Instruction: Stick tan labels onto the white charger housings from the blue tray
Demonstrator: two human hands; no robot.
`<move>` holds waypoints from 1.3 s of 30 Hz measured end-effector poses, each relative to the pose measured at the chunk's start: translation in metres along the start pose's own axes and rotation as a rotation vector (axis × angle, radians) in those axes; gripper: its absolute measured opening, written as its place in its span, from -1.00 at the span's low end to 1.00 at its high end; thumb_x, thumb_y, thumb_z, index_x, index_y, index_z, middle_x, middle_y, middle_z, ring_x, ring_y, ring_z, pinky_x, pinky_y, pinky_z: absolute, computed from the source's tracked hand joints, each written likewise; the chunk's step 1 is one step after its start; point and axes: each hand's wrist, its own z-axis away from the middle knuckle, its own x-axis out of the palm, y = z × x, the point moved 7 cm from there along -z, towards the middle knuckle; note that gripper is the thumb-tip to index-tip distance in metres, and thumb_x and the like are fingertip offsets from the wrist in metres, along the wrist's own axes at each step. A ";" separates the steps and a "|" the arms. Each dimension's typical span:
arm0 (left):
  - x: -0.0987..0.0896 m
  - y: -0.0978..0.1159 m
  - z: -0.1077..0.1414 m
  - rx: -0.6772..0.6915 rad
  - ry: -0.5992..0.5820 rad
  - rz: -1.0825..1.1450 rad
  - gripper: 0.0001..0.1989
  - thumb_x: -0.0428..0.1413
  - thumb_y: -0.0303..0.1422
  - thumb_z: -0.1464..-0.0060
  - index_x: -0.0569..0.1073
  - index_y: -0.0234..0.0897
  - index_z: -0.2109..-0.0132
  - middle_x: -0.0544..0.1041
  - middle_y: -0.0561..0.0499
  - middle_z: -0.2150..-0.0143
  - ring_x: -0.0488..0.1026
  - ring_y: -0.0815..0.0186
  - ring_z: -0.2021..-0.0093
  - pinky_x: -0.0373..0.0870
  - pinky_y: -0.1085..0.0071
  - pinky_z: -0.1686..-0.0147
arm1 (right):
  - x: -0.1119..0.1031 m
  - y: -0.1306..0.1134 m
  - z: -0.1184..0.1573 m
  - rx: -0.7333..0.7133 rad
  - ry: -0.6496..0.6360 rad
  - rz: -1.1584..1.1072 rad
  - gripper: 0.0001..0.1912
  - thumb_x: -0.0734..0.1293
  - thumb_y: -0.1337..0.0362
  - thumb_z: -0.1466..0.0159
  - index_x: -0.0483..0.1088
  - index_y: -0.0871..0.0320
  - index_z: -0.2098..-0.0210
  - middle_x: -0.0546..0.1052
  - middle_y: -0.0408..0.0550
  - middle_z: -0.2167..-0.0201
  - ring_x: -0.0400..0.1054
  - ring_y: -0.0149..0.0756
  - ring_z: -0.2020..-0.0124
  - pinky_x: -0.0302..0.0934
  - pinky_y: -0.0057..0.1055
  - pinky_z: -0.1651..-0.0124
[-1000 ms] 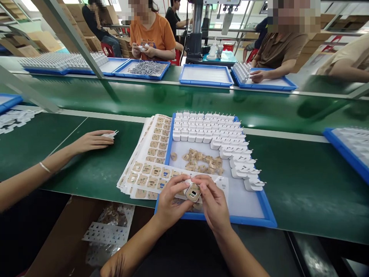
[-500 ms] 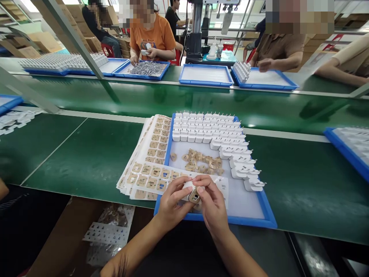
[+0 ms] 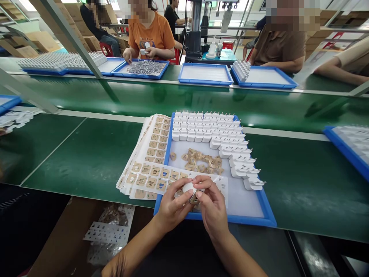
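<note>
Between my two hands is a white plug adapter with a tan sticker on its end face. My left hand grips its left side, fingers closed round it. From the right, my right hand pinches it, thumb against the sticker end. Both hands are over the near edge of a blue-rimmed tray. Rows of white plug adapters with pins up fill the tray's far and right sides. Peeled tan pieces lie in its middle. A sticker sheet partly covers the tray, its right part behind my hands.
A stack of sticker sheets lies left of the tray on the green bench. Another blue tray stands at the right. Across the green conveyor, people sit at more trays. An open cardboard box holds scraps below.
The adapter has tilted in my hands, so its sticker face shows less and its white body more. Across the line, a person in brown has drawn a hand back from a tray.
</note>
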 end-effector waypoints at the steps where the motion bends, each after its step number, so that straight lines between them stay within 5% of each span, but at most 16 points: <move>1: 0.000 -0.001 0.000 -0.006 0.007 0.010 -0.44 0.21 -0.60 -0.14 0.31 -0.08 -0.21 0.43 -0.19 -0.16 0.47 0.19 -0.14 0.60 0.22 0.02 | -0.001 0.001 0.001 0.006 -0.003 0.000 -0.82 0.33 0.36 -0.28 0.56 -0.03 0.26 0.48 -0.10 0.16 0.38 -0.24 0.04 0.27 -0.30 -0.06; 8: -0.002 -0.008 -0.004 -0.086 0.022 0.126 -0.48 0.24 -0.56 -0.11 0.34 -0.13 -0.17 0.47 -0.18 -0.11 0.49 0.17 -0.13 0.58 0.20 -0.01 | -0.011 -0.015 -0.008 0.026 -0.254 0.268 -0.71 0.30 0.34 -0.35 0.55 -0.07 0.01 0.53 -0.06 -0.02 0.35 -0.15 -0.15 0.22 -0.20 -0.22; 15: 0.004 -0.006 -0.006 -0.077 -0.054 0.107 -0.48 0.22 -0.59 -0.09 0.36 -0.19 -0.16 0.49 -0.18 -0.10 0.50 0.21 -0.12 0.53 0.24 -0.07 | -0.006 -0.057 -0.019 -0.366 -0.278 0.793 -0.85 0.33 0.39 -0.35 0.47 0.01 0.14 0.61 -0.11 0.23 0.39 -0.16 -0.08 0.29 -0.22 -0.13; 24: 0.005 -0.012 -0.004 -0.188 -0.091 0.105 -0.55 0.26 -0.48 -0.12 0.37 -0.16 -0.13 0.54 -0.16 -0.09 0.52 0.16 -0.12 0.52 0.21 -0.08 | 0.006 -0.063 -0.001 -0.752 -0.325 0.978 -0.84 0.28 0.49 -0.34 0.37 0.13 0.16 0.56 0.04 0.17 0.42 -0.12 0.01 0.33 -0.14 -0.05; 29: 0.004 -0.017 -0.007 -0.282 -0.095 0.139 -0.54 0.23 -0.48 -0.13 0.36 -0.12 -0.14 0.57 -0.11 -0.09 0.50 0.15 -0.12 0.47 0.15 -0.12 | -0.001 -0.056 0.017 -0.634 -0.359 0.798 -0.90 0.23 0.42 -0.38 0.33 0.12 0.17 0.46 0.03 0.21 0.39 -0.15 0.07 0.36 -0.17 0.03; 33: 0.003 -0.024 -0.005 -0.384 -0.093 0.048 -0.57 0.26 -0.45 -0.10 0.38 -0.12 -0.10 0.59 -0.10 -0.04 0.52 0.19 0.08 0.50 0.27 0.14 | -0.026 -0.053 0.002 -0.443 -0.160 0.656 -0.88 0.17 0.30 -0.44 0.28 0.06 0.24 0.41 -0.07 0.32 0.39 -0.24 0.26 0.35 -0.27 0.20; 37: 0.001 -0.029 0.003 -0.539 -0.042 0.164 -0.62 0.21 -0.47 -0.11 0.34 -0.17 -0.05 0.56 -0.15 -0.10 0.56 0.16 0.01 0.52 0.28 0.13 | -0.057 -0.045 -0.032 -0.289 0.137 0.922 -0.88 0.23 0.23 -0.43 0.38 0.07 0.20 0.51 -0.07 0.33 0.40 -0.25 0.35 0.33 -0.31 0.26; 39: -0.008 -0.034 0.004 -0.616 0.021 0.239 -0.64 0.20 -0.46 -0.12 0.32 -0.18 -0.03 0.53 -0.18 -0.13 0.54 0.13 -0.08 0.54 0.26 0.06 | -0.063 -0.038 -0.045 -0.255 0.134 1.129 -0.82 0.25 0.19 -0.42 0.43 0.09 0.07 0.59 -0.01 0.25 0.45 -0.19 0.31 0.34 -0.25 0.21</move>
